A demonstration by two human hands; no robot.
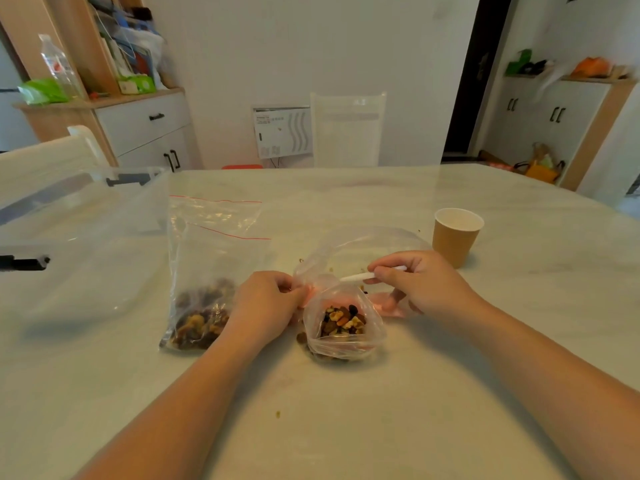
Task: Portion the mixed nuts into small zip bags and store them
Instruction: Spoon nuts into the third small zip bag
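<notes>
Small zip bag (343, 327) of mixed nuts (343, 322): soft, slippery film, light. Left hand (268, 299) pinches mouth edge; right hand (420, 284) holds white stick (356, 277). Grip zip strip, table centre.

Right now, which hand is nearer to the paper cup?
Right. The right hand holds a white stick just below-left of the paper cup; the left hand is farther left.
</notes>
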